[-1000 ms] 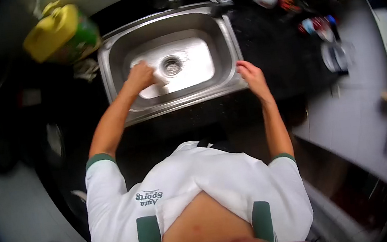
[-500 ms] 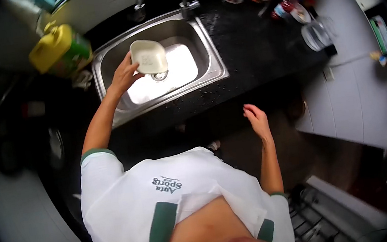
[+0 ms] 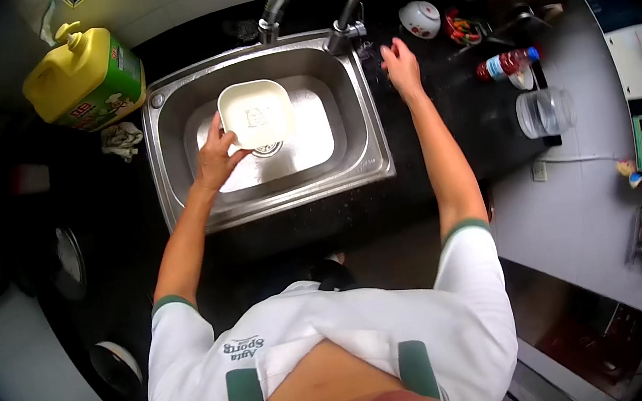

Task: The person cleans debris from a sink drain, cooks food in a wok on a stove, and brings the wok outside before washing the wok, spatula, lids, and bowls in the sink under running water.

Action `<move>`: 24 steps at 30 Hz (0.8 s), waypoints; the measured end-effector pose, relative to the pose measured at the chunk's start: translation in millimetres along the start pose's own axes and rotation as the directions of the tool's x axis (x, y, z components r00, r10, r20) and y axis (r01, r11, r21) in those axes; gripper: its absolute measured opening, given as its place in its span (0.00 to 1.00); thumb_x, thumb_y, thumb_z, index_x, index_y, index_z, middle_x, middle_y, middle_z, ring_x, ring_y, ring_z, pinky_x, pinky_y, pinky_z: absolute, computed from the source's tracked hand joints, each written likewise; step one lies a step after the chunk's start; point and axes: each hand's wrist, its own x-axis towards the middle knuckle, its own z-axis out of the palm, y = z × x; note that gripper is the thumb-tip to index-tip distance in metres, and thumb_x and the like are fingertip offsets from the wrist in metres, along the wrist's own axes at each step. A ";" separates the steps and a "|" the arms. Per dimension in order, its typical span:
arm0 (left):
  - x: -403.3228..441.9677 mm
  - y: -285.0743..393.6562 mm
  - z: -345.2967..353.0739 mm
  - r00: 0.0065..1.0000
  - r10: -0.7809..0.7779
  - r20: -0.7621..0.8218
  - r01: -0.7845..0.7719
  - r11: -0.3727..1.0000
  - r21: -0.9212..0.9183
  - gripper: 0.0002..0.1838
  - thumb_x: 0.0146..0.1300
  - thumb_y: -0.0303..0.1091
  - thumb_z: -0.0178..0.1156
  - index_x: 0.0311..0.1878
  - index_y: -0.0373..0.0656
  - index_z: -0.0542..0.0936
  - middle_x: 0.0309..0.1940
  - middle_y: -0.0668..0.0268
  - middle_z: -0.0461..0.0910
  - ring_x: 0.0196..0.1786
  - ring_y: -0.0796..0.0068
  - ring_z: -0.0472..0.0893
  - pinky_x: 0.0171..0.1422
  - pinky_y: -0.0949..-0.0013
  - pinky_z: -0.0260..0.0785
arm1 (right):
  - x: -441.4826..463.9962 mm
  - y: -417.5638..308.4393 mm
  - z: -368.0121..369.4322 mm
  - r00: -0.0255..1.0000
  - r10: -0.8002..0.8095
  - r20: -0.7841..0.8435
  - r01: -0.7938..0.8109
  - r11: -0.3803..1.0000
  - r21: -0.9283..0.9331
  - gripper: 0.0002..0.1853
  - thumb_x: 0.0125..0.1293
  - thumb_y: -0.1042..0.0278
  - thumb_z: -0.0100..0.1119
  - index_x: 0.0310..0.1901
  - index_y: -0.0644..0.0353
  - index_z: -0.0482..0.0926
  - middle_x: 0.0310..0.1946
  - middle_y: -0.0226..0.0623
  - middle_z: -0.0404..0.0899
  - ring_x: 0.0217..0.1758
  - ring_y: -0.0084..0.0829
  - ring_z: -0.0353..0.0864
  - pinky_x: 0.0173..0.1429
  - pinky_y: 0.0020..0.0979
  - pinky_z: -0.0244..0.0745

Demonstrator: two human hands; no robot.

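Observation:
My left hand (image 3: 218, 157) grips the near left edge of a cream square bowl (image 3: 256, 114), its inside turned up toward me. The bowl is over the steel sink (image 3: 378, 145), above the drain. To the right of the tap (image 3: 341, 26), my right hand (image 3: 402, 69) is raised over the black counter, its fingers apart and nothing in them. It is near the tap's lever but I see a gap between them.
A yellow jug (image 3: 81, 77) with a pump stands left of the sink, a crumpled cloth (image 3: 122, 140) beside it. Right on the counter are a white bowl (image 3: 420, 20), a red bottle (image 3: 507, 64) and a clear jar (image 3: 544, 114).
My right hand has gone from beside my body up and forward to near the tap. The left hand still holds the bowl over the sink. The camera view has shifted.

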 end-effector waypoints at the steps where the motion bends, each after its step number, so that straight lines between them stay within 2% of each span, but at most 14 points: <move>1: -3.7 -6.3 10.0 0.998 -0.056 0.013 0.057 0.996 -0.067 0.17 0.39 0.35 0.70 0.30 0.41 0.73 0.61 0.49 0.59 0.39 0.60 0.79 0.41 0.66 0.74 | 49.8 -2.2 27.6 0.996 -0.055 -0.065 0.045 0.989 -0.138 0.28 0.56 0.52 0.53 0.51 0.67 0.69 0.41 0.55 0.74 0.45 0.50 0.74 0.49 0.38 0.68; 3: 1.3 -2.1 13.5 0.993 -0.118 0.024 0.119 0.989 -0.087 0.17 0.40 0.36 0.70 0.32 0.42 0.74 0.61 0.47 0.59 0.37 0.60 0.79 0.40 0.66 0.73 | 92.9 -16.6 59.2 0.991 -0.069 -0.113 0.023 0.929 -0.369 0.30 0.56 0.45 0.51 0.52 0.63 0.69 0.45 0.55 0.73 0.51 0.55 0.70 0.53 0.43 0.66; 5: 6.2 -15.8 26.9 0.997 -0.073 -0.002 0.072 0.988 -0.140 0.17 0.41 0.35 0.69 0.32 0.41 0.74 0.61 0.47 0.57 0.39 0.60 0.78 0.42 0.65 0.73 | 118.5 -33.4 71.6 0.985 0.173 0.017 -0.139 0.844 -0.517 0.28 0.56 0.43 0.48 0.49 0.59 0.74 0.47 0.52 0.73 0.51 0.55 0.70 0.54 0.43 0.65; 7: 16.0 -26.5 34.9 0.993 -0.117 0.017 0.118 0.983 -0.142 0.17 0.41 0.35 0.69 0.32 0.41 0.73 0.61 0.48 0.57 0.40 0.59 0.78 0.42 0.64 0.73 | 133.3 -15.3 78.3 0.967 0.244 -0.071 -0.243 0.805 -0.542 0.25 0.56 0.45 0.45 0.44 0.57 0.77 0.46 0.51 0.74 0.50 0.54 0.71 0.53 0.43 0.66; 9: 14.9 -25.8 43.8 0.986 -0.156 0.061 0.165 0.972 -0.168 0.16 0.41 0.35 0.68 0.31 0.41 0.73 0.61 0.48 0.57 0.42 0.59 0.78 0.43 0.64 0.73 | 135.0 5.1 71.1 0.979 0.204 0.007 -0.175 0.853 -0.492 0.24 0.57 0.47 0.44 0.40 0.59 0.78 0.42 0.53 0.75 0.49 0.53 0.72 0.52 0.43 0.66; 13: 27.7 -26.2 56.4 0.990 -0.100 0.103 0.117 0.977 -0.176 0.17 0.41 0.36 0.68 0.31 0.40 0.73 0.61 0.47 0.56 0.43 0.58 0.77 0.44 0.63 0.73 | 131.8 14.3 71.9 0.995 0.097 -0.035 -0.101 0.870 -0.483 0.23 0.58 0.48 0.42 0.37 0.60 0.79 0.39 0.54 0.75 0.47 0.54 0.72 0.51 0.45 0.65; 15: 25.5 -29.2 62.7 0.979 -0.098 0.178 0.123 0.983 -0.135 0.17 0.42 0.40 0.68 0.30 0.40 0.74 0.57 0.47 0.62 0.41 0.58 0.77 0.42 0.61 0.73 | 128.8 19.7 67.2 0.998 0.056 -0.003 -0.051 0.877 -0.477 0.26 0.58 0.44 0.43 0.36 0.62 0.78 0.38 0.53 0.76 0.46 0.52 0.74 0.50 0.42 0.66; 17: 21.5 -36.8 56.1 0.924 -0.196 0.329 0.234 0.969 -0.081 0.19 0.42 0.44 0.68 0.29 0.40 0.74 0.51 0.47 0.68 0.39 0.57 0.78 0.39 0.61 0.72 | 111.4 8.7 64.4 0.973 0.231 -0.017 -0.231 0.964 -0.131 0.30 0.59 0.38 0.42 0.42 0.61 0.77 0.39 0.39 0.79 0.43 0.40 0.76 0.43 0.39 0.69; 18: 23.7 -43.9 52.6 0.846 -0.291 0.447 0.330 0.944 -0.009 0.21 0.42 0.48 0.68 0.28 0.39 0.75 0.45 0.48 0.73 0.37 0.57 0.78 0.37 0.60 0.71 | 102.1 0.9 59.9 0.922 0.376 0.095 -0.388 0.905 0.173 0.33 0.56 0.33 0.45 0.49 0.56 0.74 0.44 0.31 0.75 0.47 0.32 0.72 0.46 0.38 0.65; 20: 22.9 -72.3 48.6 0.715 -0.403 0.572 0.484 0.875 0.012 0.26 0.47 0.55 0.63 0.32 0.36 0.78 0.24 0.55 0.76 0.28 0.66 0.77 0.31 0.64 0.68 | 87.3 -29.6 61.3 0.869 0.366 0.334 -0.478 0.796 0.371 0.38 0.56 0.32 0.42 0.59 0.54 0.63 0.57 0.37 0.64 0.60 0.36 0.61 0.59 0.46 0.51; 21: 17.5 -92.3 54.2 0.412 -0.418 0.810 0.830 0.539 -0.144 0.25 0.52 0.55 0.60 0.36 0.39 0.79 0.27 0.60 0.78 0.27 0.71 0.77 0.29 0.70 0.68 | 89.5 -19.8 52.9 0.856 0.371 0.359 -0.496 0.783 0.375 0.37 0.56 0.33 0.42 0.61 0.51 0.60 0.60 0.35 0.60 0.62 0.37 0.58 0.61 0.49 0.47; 22: 8.3 -100.1 49.3 0.290 -0.389 0.874 0.949 0.235 -0.210 0.26 0.54 0.56 0.57 0.45 0.43 0.76 0.30 0.61 0.77 0.26 0.72 0.77 0.28 0.73 0.70 | 91.5 -1.6 49.9 0.863 0.265 0.430 -0.458 0.771 0.443 0.38 0.55 0.34 0.43 0.63 0.49 0.58 0.62 0.34 0.57 0.63 0.37 0.57 0.62 0.50 0.46; 23: 3.5 -102.2 37.5 0.247 -0.295 0.923 0.968 0.044 -0.245 0.30 0.55 0.57 0.55 0.55 0.46 0.70 0.34 0.56 0.77 0.28 0.67 0.78 0.31 0.68 0.74 | 73.7 -33.5 38.6 0.883 0.294 0.366 -0.420 0.843 0.336 0.36 0.54 0.34 0.44 0.60 0.50 0.62 0.57 0.35 0.64 0.60 0.36 0.61 0.59 0.48 0.54; 24: -2.3 -107.1 33.3 0.128 -0.311 0.942 0.976 -0.129 -0.175 0.32 0.55 0.59 0.53 0.58 0.50 0.66 0.39 0.53 0.76 0.31 0.61 0.79 0.33 0.65 0.76 | 62.0 -53.6 27.8 0.927 0.177 0.331 -0.260 0.938 0.229 0.29 0.59 0.42 0.45 0.56 0.51 0.69 0.50 0.35 0.71 0.51 0.31 0.67 0.51 0.39 0.63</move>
